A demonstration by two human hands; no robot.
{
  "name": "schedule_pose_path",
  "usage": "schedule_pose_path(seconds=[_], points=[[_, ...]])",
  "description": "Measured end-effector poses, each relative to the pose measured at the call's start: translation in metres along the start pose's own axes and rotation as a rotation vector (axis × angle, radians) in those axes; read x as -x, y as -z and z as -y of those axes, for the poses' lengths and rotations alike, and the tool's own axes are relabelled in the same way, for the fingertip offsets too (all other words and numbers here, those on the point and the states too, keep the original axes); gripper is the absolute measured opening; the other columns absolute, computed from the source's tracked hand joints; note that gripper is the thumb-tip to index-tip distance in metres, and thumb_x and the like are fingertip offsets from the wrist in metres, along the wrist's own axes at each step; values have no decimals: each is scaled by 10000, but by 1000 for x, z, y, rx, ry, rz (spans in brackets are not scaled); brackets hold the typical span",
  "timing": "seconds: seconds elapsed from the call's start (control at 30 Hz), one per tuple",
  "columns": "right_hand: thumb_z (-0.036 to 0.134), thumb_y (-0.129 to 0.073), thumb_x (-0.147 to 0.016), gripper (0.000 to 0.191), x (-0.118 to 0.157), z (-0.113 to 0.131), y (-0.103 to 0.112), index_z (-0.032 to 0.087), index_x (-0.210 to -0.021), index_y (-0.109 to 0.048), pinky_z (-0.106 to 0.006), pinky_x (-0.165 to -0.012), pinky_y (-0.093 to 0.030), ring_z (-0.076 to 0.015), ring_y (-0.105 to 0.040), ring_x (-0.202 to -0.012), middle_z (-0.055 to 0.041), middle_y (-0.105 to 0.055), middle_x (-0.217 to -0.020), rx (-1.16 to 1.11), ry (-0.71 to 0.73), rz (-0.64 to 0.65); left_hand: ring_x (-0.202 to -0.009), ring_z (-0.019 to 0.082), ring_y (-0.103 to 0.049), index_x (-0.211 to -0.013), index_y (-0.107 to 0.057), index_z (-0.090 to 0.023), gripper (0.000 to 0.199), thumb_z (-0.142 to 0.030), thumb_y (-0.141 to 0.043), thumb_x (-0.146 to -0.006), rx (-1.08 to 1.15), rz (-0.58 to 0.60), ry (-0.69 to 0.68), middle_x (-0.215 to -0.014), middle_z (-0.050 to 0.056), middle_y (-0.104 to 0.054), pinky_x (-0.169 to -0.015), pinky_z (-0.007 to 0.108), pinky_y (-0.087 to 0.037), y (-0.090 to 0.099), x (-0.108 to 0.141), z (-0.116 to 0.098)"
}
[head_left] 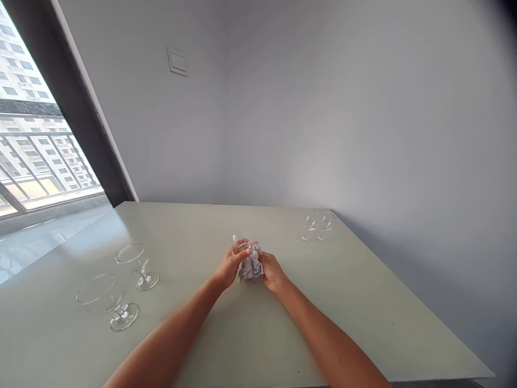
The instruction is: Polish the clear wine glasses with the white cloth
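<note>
Pale-grey cloth [252, 266] and clear glass [236, 240] sit between 2 curled hands [275, 274] gripping them.

Bright window [44, 129] light at left; soft glare on the tabletop [343, 323]; edges stretched, perhaps slightly blurred.

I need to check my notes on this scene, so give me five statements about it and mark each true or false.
1. The left hand holds a glass. True.
2. Three glasses stand on the left side of the table. False: two glasses stand there.
3. The right hand grips a crumpled cloth. True.
4. The pair on the left is upside down. False: both stand upright on their feet.
5. Two more glasses stand near the far right corner of the table. True.
</note>
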State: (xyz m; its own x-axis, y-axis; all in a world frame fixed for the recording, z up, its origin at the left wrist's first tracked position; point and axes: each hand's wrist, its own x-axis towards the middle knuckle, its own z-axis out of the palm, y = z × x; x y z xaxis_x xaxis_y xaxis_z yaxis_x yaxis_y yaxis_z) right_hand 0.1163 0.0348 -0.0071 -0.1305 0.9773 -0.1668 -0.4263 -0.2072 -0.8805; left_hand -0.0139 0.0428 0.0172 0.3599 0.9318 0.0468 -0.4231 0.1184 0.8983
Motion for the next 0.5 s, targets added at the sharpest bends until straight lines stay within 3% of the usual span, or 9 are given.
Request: schedule_pose_path(seconds=[0.13,0.23,0.37,0.5], points=[[546,-614,-643,374,-9,15,25,184,-703,-542,-286,-448,-440,-151,-541,-482,-8,-590,-587,-58,20,-190,-844,156,-561,-1026,-459,-181,444,-383,-638,-674,-86,-139,-111,-1161,123,-556,-714,278,-401,5,-4,-7],[556,-591,-665,388,-5,23,29,182,-762,-558,-313,-498,-468,-171,-579,-561,-39,-626,-685,-61,-42,-88,-847,131,-565,-1064,-406,-226,450,-377,-618,-698,1,-221,-163,-1163,96,-550,-675,253,-404,8,-5,-9],[557,-572,-687,406,7,5,0,179,-834,-573,-269,-541,-449,-149,-565,-619,-23,-622,-729,10,-12,78,-896,140,-569,-1125,-320,-259,531,-341,-627,-700,-21,-258,-229,-999,53,-606,-727,263,-423,-1,-2,-4],[481,-560,-719,332,13,-21,-23,152,-735,-598,-232,-529,-388,-123,-509,-561,1,-575,-620,306,67,132,-873,151,-574,-1139,-292,-262,557,-362,-620,-700,-173,-283,-326,-900,28,-610,-731,278,-435,-6,2,-6]])
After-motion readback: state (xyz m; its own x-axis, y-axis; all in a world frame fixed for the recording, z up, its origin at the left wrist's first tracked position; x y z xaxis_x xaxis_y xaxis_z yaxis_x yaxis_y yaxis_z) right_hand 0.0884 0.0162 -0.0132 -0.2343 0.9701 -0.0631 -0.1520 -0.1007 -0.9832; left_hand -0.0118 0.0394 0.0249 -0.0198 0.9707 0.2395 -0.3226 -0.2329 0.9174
